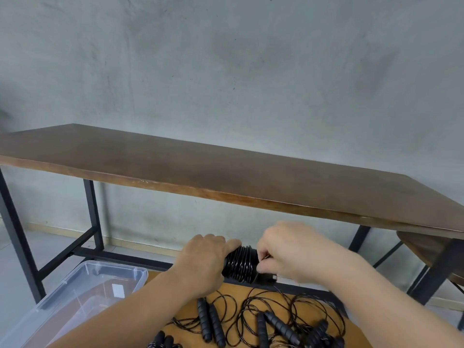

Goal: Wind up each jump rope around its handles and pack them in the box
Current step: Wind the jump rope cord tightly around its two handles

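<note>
Head view, both hands (251,259) gripping wound jump rope (240,264), long axis left-right

hands (203,262) gripping wound jump rope (241,263), clear box (75,297)

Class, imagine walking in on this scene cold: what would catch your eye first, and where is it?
First, the two hands low in the middle: the left hand grips a jump rope wound round its handles, while the right hand pinches its end. Below them, loose ropes tangle on a small orange table. A clear plastic box sits lower left.
</note>
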### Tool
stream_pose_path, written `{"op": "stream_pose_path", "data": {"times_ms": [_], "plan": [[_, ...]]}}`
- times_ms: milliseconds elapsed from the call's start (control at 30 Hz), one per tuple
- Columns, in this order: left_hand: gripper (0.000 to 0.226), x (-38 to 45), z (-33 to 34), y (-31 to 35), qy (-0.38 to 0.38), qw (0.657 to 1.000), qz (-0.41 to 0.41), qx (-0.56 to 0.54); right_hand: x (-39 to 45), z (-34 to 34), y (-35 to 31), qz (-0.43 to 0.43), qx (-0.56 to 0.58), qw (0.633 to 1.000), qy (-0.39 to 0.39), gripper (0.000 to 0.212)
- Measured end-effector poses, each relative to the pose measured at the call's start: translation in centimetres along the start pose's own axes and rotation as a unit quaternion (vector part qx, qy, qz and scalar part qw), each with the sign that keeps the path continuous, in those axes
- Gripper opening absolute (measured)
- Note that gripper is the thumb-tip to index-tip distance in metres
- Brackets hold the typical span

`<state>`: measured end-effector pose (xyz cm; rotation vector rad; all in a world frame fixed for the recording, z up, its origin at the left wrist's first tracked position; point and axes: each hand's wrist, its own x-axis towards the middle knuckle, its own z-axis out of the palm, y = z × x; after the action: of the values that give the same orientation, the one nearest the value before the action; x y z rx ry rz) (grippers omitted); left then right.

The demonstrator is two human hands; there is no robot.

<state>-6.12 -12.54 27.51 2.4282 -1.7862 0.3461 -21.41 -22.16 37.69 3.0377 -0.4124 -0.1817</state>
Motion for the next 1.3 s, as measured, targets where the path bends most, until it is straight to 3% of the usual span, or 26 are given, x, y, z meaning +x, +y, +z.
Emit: {"op": "stream_pose_path", "data": {"times_ms": [67,167,367,567,633,767,933,1100,1200,1300], "plan": [[0.052,-0.2,-0.5,0.0,-0.002,0.999,0.034,-0.037,0.7,-1.0,0.9,-0.018,0.017,1.0,-0.013,0.021],[0.043,-0.4,-1.5,-0.5,-0.018,0.99,0.075,-0.115,1.7,-1.7,2.4,-0.016,0.134,0.99,-0.035,0.024],[0.041,-1.3,-2.2,-1.3,-0.066,0.965,0.091,-0.237,2.6,-0.2,4.3,-0.009,0.35,0.935,-0.053,0.02],[0.05,-2.2,-2.4,-0.8,-0.095,0.924,0.068,-0.364,2.4,2.3,4.8,-0.014,0.536,0.84,-0.081,0.008],[0.055,-2.2,-2.5,-0.8,-0.1,0.912,0.06,-0.393,2.4,3.2,5.0,-0.01,0.586,0.806,-0.085,0.013],[0.052,-2.3,-2.5,-0.7,-0.112,0.901,0.054,-0.416,3.0,5.8,5.3,0.006,0.652,0.755,-0.066,0.038],[0.055,-2.3,-2.2,-0.6,-0.13,0.877,0.035,-0.462,2.4,6.8,4.6,0.019,0.72,0.693,-0.002,0.015],[0.056,-2.3,-1.8,-0.5,-0.149,0.858,0.016,-0.491,1.5,7.8,3.8,0.027,0.786,0.617,0.023,0.019],[0.058,-2.2,-1.6,-0.7,-0.161,0.843,0.003,-0.513,1.2,8.2,3.6,0.032,0.796,0.604,0.035,0.025],[0.052,-2.3,-1.4,-0.5,-0.167,0.828,0.002,-0.536,1.1,8.6,3.5,0.058,0.783,0.617,0.053,0.027]]}}
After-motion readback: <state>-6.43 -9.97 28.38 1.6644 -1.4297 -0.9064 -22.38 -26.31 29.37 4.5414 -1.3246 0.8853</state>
